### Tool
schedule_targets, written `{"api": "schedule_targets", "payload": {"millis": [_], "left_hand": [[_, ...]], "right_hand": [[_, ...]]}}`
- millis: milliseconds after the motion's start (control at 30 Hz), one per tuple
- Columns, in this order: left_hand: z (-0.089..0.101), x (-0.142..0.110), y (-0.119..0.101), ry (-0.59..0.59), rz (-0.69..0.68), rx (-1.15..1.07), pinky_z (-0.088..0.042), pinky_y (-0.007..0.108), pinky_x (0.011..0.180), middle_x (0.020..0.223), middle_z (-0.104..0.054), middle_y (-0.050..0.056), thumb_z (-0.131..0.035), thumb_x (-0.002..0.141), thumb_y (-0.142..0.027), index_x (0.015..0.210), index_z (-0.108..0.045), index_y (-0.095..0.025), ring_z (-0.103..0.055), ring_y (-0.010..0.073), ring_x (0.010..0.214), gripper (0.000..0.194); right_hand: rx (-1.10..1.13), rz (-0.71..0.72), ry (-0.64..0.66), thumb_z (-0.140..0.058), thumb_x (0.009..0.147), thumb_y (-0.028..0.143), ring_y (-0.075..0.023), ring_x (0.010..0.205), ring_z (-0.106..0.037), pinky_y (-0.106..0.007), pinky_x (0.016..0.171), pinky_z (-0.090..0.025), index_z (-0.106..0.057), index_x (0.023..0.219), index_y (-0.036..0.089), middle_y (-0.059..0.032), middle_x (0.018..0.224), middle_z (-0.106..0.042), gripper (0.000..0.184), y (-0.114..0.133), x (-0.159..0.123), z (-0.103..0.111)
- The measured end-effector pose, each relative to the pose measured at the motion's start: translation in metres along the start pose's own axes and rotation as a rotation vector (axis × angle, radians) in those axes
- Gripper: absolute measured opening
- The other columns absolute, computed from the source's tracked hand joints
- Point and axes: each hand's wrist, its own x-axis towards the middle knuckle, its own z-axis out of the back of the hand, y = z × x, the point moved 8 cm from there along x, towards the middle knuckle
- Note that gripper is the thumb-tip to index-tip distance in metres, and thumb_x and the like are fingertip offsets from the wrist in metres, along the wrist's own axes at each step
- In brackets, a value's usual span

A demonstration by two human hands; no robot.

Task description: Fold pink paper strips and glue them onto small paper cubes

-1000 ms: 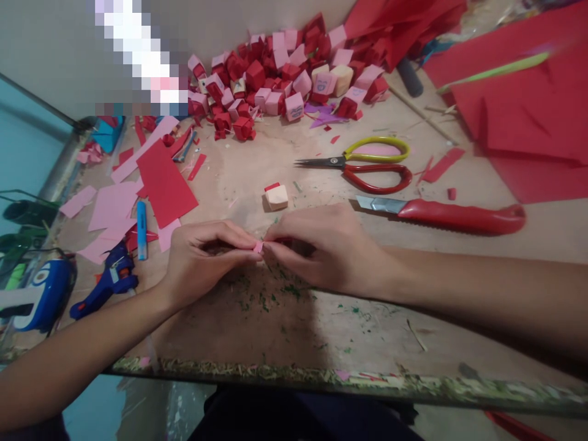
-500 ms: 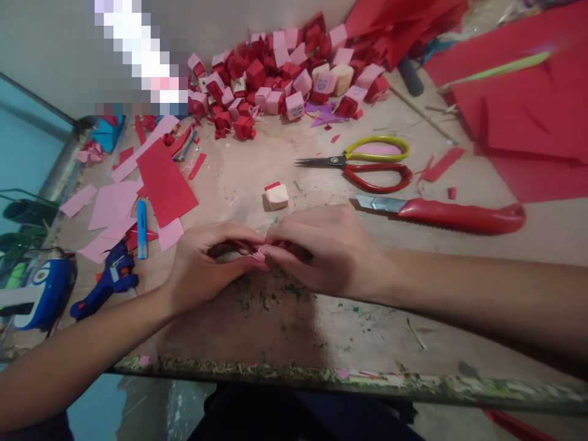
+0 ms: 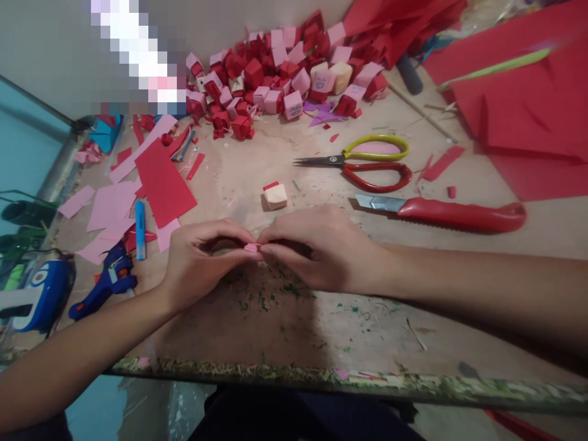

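Between my fingertips is a small folded piece of pink paper, mostly covered by the fingers. My left hand pinches it from the left, thumb below and fingers above. From the other side my right hand grips its right end, fingertips nearly touching those of the left. Just beyond the hands a little cream block with a red back rests on the table. Scissors with one yellow and one red handle lie farther back, and a red-handled utility knife is beside my right forearm.
A heap of pink and red paper cubes lines the back. Red sheets cover the right. At left are pink paper scraps, a red paper rectangle, a blue marker and a blue glue gun. Debris lies along the table edge.
The pink paper turns and shifts slightly between my fingertips, dipping down and then coming back up a little. Both hands keep their pinch; the things on the table stay put.
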Motion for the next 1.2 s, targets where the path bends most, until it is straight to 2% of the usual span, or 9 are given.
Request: {"api": "schedule_targets", "payload": {"millis": [233,500,733,967,1100,1200], "left_hand": [[-0.001,0.000,0.003,0.013,0.065,-0.110,-0.060,0.018,0.067,0.078,-0.080,-0.002,-0.089,0.074,-0.012,0.079,-0.081,-0.024,-0.074,0.0109,0.071,0.015],[-0.003,0.002,0.010,0.031,0.146,-0.209,-0.059,0.018,0.064,0.075,-0.080,-0.001,-0.089,0.070,-0.010,0.073,-0.080,-0.023,-0.074,0.0121,0.070,0.017],[-0.003,0.004,0.010,0.028,0.143,-0.248,-0.058,0.018,0.061,0.071,-0.079,0.000,-0.090,0.067,-0.008,0.070,-0.080,-0.021,-0.073,0.0121,0.065,0.017],[-0.007,0.005,0.007,0.060,0.133,-0.260,-0.063,0.020,0.064,0.072,-0.077,-0.002,-0.091,0.064,-0.008,0.074,-0.078,-0.020,-0.074,0.0123,0.067,0.021],[-0.005,0.005,0.005,0.025,0.116,-0.294,-0.063,0.020,0.062,0.070,-0.075,-0.002,-0.093,0.064,-0.012,0.070,-0.073,-0.019,-0.073,0.0124,0.065,0.022],[-0.001,0.004,0.006,-0.011,0.112,-0.242,-0.063,0.020,0.063,0.072,-0.077,-0.001,-0.095,0.063,-0.015,0.069,-0.075,-0.020,-0.074,0.0132,0.067,0.021]], "right_hand": [[0.065,0.039,0.024,-0.055,0.102,0.021,-0.0130,0.073,-0.063,-0.026,0.068,-0.038,-0.077,0.096,0.014,-0.0039,0.083,-0.076,0.025,0.001,0.000,-0.003],[0.056,0.069,0.042,-0.056,0.103,0.022,-0.0125,0.073,-0.063,-0.026,0.066,-0.037,-0.076,0.098,0.014,-0.0033,0.084,-0.075,0.023,-0.001,0.000,-0.006],[0.055,0.149,-0.021,-0.058,0.103,0.021,-0.0121,0.072,-0.062,-0.025,0.066,-0.039,-0.076,0.099,0.012,-0.0029,0.082,-0.073,0.021,0.005,-0.002,-0.002],[0.175,0.204,0.008,-0.058,0.104,0.015,-0.0100,0.079,-0.065,-0.021,0.075,-0.046,-0.076,0.103,0.011,-0.0042,0.089,-0.075,0.018,0.007,-0.002,0.001],[0.220,0.195,0.022,-0.059,0.104,0.017,-0.0093,0.080,-0.066,-0.019,0.076,-0.048,-0.076,0.102,0.010,-0.0044,0.090,-0.076,0.019,0.006,-0.001,0.002],[0.205,0.186,-0.013,-0.061,0.103,0.017,-0.0096,0.080,-0.067,-0.020,0.075,-0.048,-0.077,0.102,0.011,-0.0039,0.090,-0.077,0.017,0.005,-0.001,0.004]]}}
